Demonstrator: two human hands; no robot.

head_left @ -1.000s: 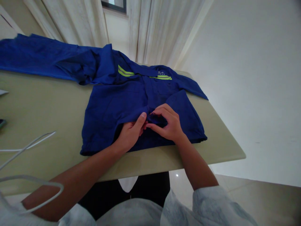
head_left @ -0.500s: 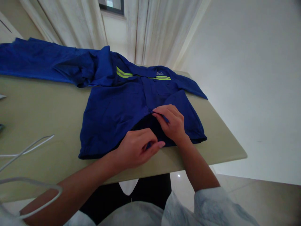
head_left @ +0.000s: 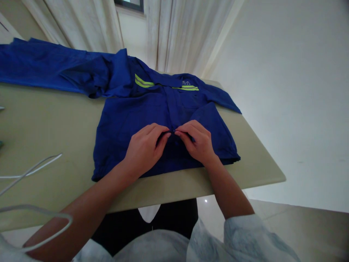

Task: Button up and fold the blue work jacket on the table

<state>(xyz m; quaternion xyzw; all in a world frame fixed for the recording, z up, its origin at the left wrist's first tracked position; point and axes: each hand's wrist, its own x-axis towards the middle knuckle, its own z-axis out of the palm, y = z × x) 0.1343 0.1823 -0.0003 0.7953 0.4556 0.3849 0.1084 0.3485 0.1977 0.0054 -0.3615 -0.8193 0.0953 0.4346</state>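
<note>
A blue work jacket (head_left: 131, 120) with yellow-and-grey reflective strips lies front up, its collar away from me and its hem towards me. At the lower part of its front placket, my left hand (head_left: 145, 145) pinches the cloth between thumb and fingers. Just to the right, the fingertips of my right hand (head_left: 196, 140) pinch the placket as well. The two sets of fingertips almost meet. Whatever fastener lies between them is too small to make out.
The jacket rests on a pale green table (head_left: 73, 120). More blue clothing (head_left: 49, 65) is spread along the far left edge. A white cable (head_left: 32, 171) loops over the left side. Curtains (head_left: 185, 32) hang behind, and a white wall (head_left: 294, 91) stands at the right.
My left hand has moved up and forward from the hem and now grips the cloth beside my right hand. The raised hem opening has dropped flatter. My right hand stays in nearly the same place.
</note>
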